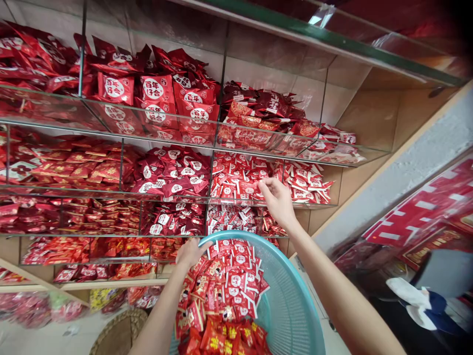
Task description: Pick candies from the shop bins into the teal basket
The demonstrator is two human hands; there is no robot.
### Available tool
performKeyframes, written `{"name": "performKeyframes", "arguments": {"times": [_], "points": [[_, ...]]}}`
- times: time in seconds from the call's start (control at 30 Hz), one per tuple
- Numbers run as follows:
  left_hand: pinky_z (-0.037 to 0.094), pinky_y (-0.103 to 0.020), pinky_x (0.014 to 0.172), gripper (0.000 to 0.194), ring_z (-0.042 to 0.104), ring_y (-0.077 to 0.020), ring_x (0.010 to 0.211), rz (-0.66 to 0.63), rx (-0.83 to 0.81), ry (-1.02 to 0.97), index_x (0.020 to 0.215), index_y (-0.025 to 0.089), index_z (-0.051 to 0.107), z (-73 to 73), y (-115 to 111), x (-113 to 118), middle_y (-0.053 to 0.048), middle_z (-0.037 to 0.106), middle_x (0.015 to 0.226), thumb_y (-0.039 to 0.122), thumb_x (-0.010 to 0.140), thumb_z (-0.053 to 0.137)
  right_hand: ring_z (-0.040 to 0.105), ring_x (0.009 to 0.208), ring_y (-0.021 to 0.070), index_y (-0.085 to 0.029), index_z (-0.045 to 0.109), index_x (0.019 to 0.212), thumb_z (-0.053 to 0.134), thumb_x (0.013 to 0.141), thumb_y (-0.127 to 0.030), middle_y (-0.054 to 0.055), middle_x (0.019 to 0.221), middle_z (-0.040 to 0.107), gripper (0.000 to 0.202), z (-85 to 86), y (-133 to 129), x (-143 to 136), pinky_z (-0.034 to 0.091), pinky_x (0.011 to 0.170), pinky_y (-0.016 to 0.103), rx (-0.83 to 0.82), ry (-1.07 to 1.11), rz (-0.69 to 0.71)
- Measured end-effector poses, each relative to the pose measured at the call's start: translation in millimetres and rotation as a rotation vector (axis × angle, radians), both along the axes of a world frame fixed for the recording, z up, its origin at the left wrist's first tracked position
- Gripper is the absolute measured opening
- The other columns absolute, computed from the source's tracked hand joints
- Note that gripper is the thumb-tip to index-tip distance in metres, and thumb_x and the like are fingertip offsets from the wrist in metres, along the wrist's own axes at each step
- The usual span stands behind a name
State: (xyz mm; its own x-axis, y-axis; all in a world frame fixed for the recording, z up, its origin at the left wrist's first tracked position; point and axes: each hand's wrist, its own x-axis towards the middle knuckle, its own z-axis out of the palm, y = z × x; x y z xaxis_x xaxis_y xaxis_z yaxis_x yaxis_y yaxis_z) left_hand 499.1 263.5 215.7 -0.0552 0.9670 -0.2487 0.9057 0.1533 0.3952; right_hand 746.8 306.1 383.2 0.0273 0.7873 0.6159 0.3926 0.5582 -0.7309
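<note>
A teal plastic basket [291,301] holds many small red packets [236,286] with white labels, and red ones with yellow print at the bottom. My left hand [192,252] is closed on the basket's upper left rim. Above the basket, my right hand [277,199] is at a glass shelf compartment of red-and-white packets [229,180]. Its thumb and forefinger are pinched on a small red packet [249,187] at the front of that compartment.
Glass shelves [166,197] with dividers hold more red packets [153,93] in rows. A woven basket [120,333] stands on the floor at lower left. At right are a grey wall [417,148], red decorations [424,202] and a white-and-navy item [417,301].
</note>
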Motion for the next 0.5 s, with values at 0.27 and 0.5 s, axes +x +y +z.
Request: {"name": "performKeyframes", "arguments": {"times": [0.27, 0.5], "points": [[0.05, -0.033, 0.077, 0.06, 0.071, -0.0305, 0.099, 0.012, 0.001, 0.015, 0.1, 0.019, 0.069, 1.2, -1.5, 1.9, -0.017, 0.075, 0.104, 0.067, 0.09, 0.033, 0.038, 0.047, 0.0111, -0.022, 0.054, 0.064, 0.059, 0.078, -0.053, -0.004, 0.051, 0.048, 0.035, -132.7, -101.9, 11.0, 0.032, 0.048, 0.026, -0.646, 0.055, 0.176], [0.05, -0.037, 0.08, 0.065, 0.07, -0.034, 0.102, -0.003, -0.015, 0.03, 0.105, 0.016, 0.068, 2.0, -0.3, 1.9, -0.02, 0.073, 0.108, 0.068, 0.091, 0.03, 0.04, 0.045, 0.0105, -0.022, 0.051, 0.06, 0.058, 0.073, -0.041, -0.006, 0.048, 0.047, 0.024, -178.3, -116.4, 12.2, 0.03, 0.048, 0.024, -0.757, -0.068, 0.216]]}}
